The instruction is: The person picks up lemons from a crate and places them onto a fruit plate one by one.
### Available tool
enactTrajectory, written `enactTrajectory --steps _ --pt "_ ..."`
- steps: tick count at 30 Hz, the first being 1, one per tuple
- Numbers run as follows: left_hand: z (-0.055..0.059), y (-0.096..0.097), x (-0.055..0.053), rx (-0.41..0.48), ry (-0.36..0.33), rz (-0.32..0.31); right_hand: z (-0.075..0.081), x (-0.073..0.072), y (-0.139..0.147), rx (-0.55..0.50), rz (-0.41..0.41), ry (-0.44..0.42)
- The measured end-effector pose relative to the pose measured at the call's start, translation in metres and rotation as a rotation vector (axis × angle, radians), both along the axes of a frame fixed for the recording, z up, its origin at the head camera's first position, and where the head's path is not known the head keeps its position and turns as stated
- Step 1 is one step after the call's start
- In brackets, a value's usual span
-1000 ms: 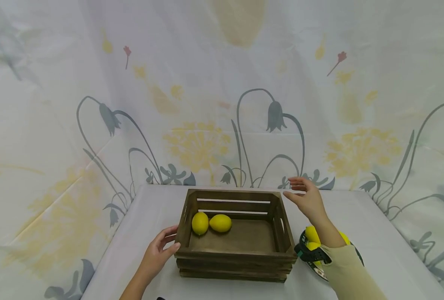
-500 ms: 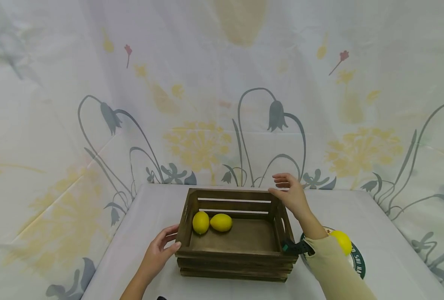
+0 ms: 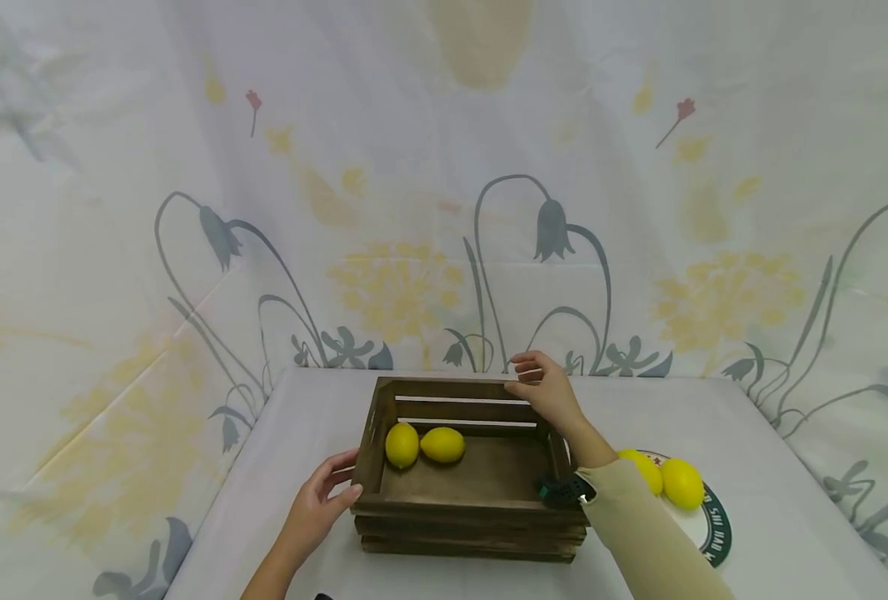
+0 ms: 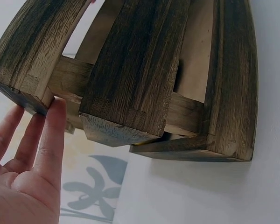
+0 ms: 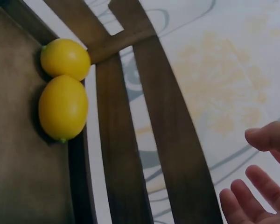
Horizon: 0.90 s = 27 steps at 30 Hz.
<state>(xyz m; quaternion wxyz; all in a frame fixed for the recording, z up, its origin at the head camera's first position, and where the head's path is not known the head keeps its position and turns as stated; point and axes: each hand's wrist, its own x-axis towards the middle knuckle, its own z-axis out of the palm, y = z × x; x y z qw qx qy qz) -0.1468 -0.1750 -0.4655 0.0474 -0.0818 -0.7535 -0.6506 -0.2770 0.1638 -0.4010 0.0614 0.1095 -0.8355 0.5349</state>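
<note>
A dark wooden slatted crate stands in the middle of the table. Two yellow lemons lie side by side at its left end, one lemon at the wall and another lemon beside it. My left hand rests its extended fingertips against the crate's left front corner; in the left wrist view the fingers touch the end of the top slat. Over the crate's right back rim, my right hand hovers with spread, slightly bent fingers and nothing in them. The right wrist view shows this hand apart from the crate.
Right of the crate is a white plate with a green lettered rim, partly behind my right sleeve. Two lemons show on it. A flower-printed cloth hangs behind the white table. A small black item shows at the bottom edge.
My right hand has moved left, from beside the crate to over its right back part. More of the plate and its lemons shows now. My left hand and the crate stay put.
</note>
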Motion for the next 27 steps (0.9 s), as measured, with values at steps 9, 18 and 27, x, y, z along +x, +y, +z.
enactTrajectory --steps 9,18,27 --pt "-0.004 -0.003 -0.002 -0.009 0.005 -0.003 -0.002 -0.008 -0.016 0.117 0.198 -0.04" --pt "-0.003 -0.002 -0.004 -0.007 -0.031 -0.004 -0.008 -0.011 -0.027 0.212 0.428 -0.043" --pt "-0.004 -0.003 -0.003 0.002 -0.036 -0.007 -0.027 -0.023 -0.044 0.294 0.611 -0.099"
